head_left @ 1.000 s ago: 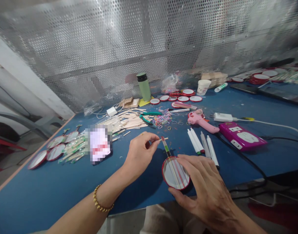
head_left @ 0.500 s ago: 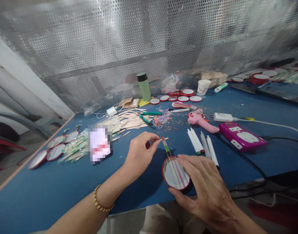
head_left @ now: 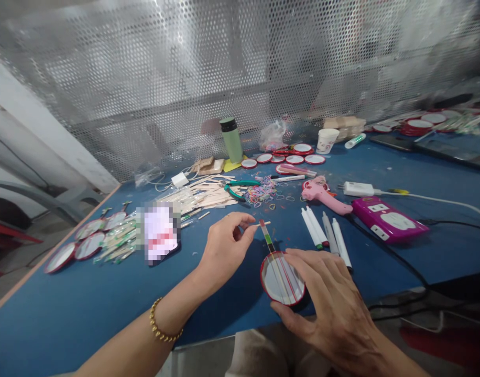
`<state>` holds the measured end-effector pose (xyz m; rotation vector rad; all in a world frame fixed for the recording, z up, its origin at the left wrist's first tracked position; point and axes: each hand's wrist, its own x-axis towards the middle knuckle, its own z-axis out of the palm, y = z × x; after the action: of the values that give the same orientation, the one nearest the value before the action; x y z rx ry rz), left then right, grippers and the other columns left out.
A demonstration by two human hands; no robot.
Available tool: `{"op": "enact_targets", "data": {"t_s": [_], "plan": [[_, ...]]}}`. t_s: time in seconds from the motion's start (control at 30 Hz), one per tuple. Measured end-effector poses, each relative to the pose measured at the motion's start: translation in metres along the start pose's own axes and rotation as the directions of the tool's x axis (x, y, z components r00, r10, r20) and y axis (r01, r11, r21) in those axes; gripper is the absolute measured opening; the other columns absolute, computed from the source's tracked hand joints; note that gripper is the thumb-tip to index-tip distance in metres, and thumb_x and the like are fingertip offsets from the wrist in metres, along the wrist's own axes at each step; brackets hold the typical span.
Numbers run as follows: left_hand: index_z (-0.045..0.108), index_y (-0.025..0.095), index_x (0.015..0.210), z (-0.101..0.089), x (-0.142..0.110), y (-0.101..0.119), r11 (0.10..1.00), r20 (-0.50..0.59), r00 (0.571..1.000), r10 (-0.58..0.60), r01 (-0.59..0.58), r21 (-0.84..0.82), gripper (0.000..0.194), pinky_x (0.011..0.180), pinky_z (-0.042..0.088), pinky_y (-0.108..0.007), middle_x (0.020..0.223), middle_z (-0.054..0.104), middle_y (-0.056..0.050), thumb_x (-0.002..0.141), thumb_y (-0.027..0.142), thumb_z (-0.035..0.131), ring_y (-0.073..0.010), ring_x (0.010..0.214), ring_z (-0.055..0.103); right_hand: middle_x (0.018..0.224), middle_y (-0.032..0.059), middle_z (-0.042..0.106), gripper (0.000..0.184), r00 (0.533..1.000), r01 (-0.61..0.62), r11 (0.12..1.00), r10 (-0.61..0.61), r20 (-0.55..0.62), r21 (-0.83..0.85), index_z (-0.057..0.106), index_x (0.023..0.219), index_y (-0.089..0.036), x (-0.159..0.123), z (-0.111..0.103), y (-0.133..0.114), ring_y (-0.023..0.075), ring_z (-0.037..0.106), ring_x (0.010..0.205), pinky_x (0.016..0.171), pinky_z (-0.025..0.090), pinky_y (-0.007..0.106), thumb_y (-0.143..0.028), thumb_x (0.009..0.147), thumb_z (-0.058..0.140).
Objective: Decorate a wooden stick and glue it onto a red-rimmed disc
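My right hand (head_left: 334,293) grips a round disc (head_left: 277,280) with a red rim and pale face, thumb at its near edge and fingers on the far right edge. Strings or thin lines run across the disc. From its far side sticks a flat stick (head_left: 268,239) coloured red, green and black. A short wooden stick (head_left: 266,223) lies crosswise at the far end of that coloured stick. At the short stick's left end, my left hand (head_left: 228,248) has thumb and index finger close together in a pinch. A gold bead bracelet (head_left: 157,319) circles my left wrist.
Pliers (head_left: 240,189), rubber bands (head_left: 263,189) and wooden sticks (head_left: 212,193) lie ahead. Markers (head_left: 314,228), a pink glue gun (head_left: 326,196) and a purple power strip (head_left: 389,220) are on the right. A phone (head_left: 159,233) and more discs (head_left: 89,245) sit left; a green bottle (head_left: 232,141) stands behind.
My left index fingertip has drawn back slightly and lifted a little at the short stick's end. The right hand keeps its grip on the disc, almost still.
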<state>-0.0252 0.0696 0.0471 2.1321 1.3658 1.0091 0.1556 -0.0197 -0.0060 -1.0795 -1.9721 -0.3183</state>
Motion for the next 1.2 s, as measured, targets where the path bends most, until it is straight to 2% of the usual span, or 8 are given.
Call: {"op": "enact_targets", "data": {"t_s": [0.4, 0.5, 0.63, 0.77, 0.93, 1.03, 1.1, 1.2], "plan": [[0.066, 0.017, 0.095, -0.001, -0.001, 0.001, 0.998, -0.008, 0.998, -0.056, 0.055, -0.038, 0.018, 0.055, 0.041, -0.023, 0.075, 0.066, 0.0, 0.082, 0.026, 0.057, -0.0085, 0.054, 0.05, 0.109, 0.0183, 0.065, 0.043, 1.0, 0.018, 0.999, -0.018, 0.001, -0.034, 0.053, 0.12, -0.006, 0.0, 0.002, 0.001, 0.029, 0.059, 0.103, 0.085, 0.047, 0.044, -0.036, 0.089, 0.06], [0.062, 0.017, 0.085, -0.002, -0.002, 0.003, 0.997, -0.023, 0.998, -0.06, 0.059, -0.049, 0.012, 0.054, 0.038, -0.022, 0.069, 0.061, 0.002, 0.084, 0.028, 0.056, -0.0084, 0.055, 0.049, 0.11, 0.018, 0.065, 0.044, 1.0, 0.015, 0.999, -0.015, 0.003, -0.04, 0.053, 0.121, -0.007, -0.001, 0.002, 0.001, 0.029, 0.059, 0.102, 0.085, 0.046, 0.044, -0.036, 0.089, 0.06], [0.053, 0.018, 0.07, -0.005, -0.004, 0.006, 0.998, -0.051, 0.997, -0.056, 0.054, -0.034, 0.022, 0.051, 0.033, -0.022, 0.058, 0.051, 0.005, 0.087, 0.032, 0.052, -0.0084, 0.053, 0.044, 0.109, 0.0189, 0.065, 0.044, 1.0, 0.02, 0.999, -0.02, 0.005, -0.041, 0.053, 0.12, -0.005, 0.0, 0.002, 0.001, 0.0292, 0.059, 0.102, 0.085, 0.046, 0.044, -0.037, 0.089, 0.061], [0.053, 0.018, 0.063, -0.012, -0.004, 0.01, 0.995, 0.074, 0.993, -0.096, 0.097, -0.006, 0.033, 0.051, 0.032, -0.023, 0.054, 0.051, 0.004, 0.088, 0.038, 0.048, -0.0092, 0.051, 0.043, 0.109, 0.0189, 0.065, 0.044, 1.0, 0.016, 0.999, -0.016, -0.009, -0.043, 0.054, 0.12, -0.005, 0.001, 0.003, 0.001, 0.0288, 0.059, 0.102, 0.085, 0.046, 0.043, -0.036, 0.089, 0.062], [0.059, 0.017, 0.058, -0.031, -0.003, 0.02, 0.989, 0.412, 0.901, -0.137, 0.101, 0.108, 0.043, 0.052, 0.033, -0.023, 0.056, 0.06, 0.0, 0.09, 0.043, 0.047, -0.01, 0.053, 0.048, 0.11, 0.0187, 0.065, 0.045, 0.999, -0.006, 0.997, 0.003, -0.033, -0.077, 0.053, 0.121, -0.005, 0.002, 0.001, 0.0, 0.0285, 0.059, 0.102, 0.086, 0.047, 0.044, -0.036, 0.09, 0.061], [0.069, 0.016, 0.074, -0.039, -0.003, 0.024, 0.98, 0.57, 0.797, -0.2, 0.174, 0.101, 0.037, 0.048, 0.037, -0.021, 0.066, 0.067, -0.001, 0.088, 0.045, 0.05, -0.0101, 0.052, 0.052, 0.111, 0.0185, 0.065, 0.045, 0.999, -0.028, 0.992, 0.023, -0.046, -0.12, 0.053, 0.122, -0.006, 0.005, 0.0, -0.001, 0.0288, 0.059, 0.102, 0.086, 0.046, 0.044, -0.037, 0.091, 0.06], [0.069, 0.016, 0.086, -0.039, -0.005, 0.025, 0.97, 0.639, 0.736, -0.224, 0.229, 0.076, 0.036, 0.047, 0.041, -0.02, 0.073, 0.069, -0.002, 0.089, 0.045, 0.048, -0.0095, 0.049, 0.054, 0.111, 0.018, 0.066, 0.044, 0.998, -0.039, 0.988, 0.031, -0.057, -0.148, 0.053, 0.123, -0.007, 0.008, 0.001, -0.002, 0.0289, 0.06, 0.102, 0.087, 0.046, 0.045, -0.037, 0.092, 0.059], [0.065, 0.015, 0.089, -0.034, -0.007, 0.024, 0.961, 0.682, 0.699, -0.217, 0.275, 0.024, 0.035, 0.044, 0.043, -0.02, 0.079, 0.07, -0.004, 0.09, 0.044, 0.044, -0.0093, 0.048, 0.055, 0.111, 0.0176, 0.066, 0.044, 0.995, -0.057, 0.985, 0.043, -0.084, -0.165, 0.053, 0.124, -0.008, 0.013, 0.003, -0.004, 0.0292, 0.06, 0.102, 0.087, 0.047, 0.045, -0.038, 0.092, 0.058]]}}
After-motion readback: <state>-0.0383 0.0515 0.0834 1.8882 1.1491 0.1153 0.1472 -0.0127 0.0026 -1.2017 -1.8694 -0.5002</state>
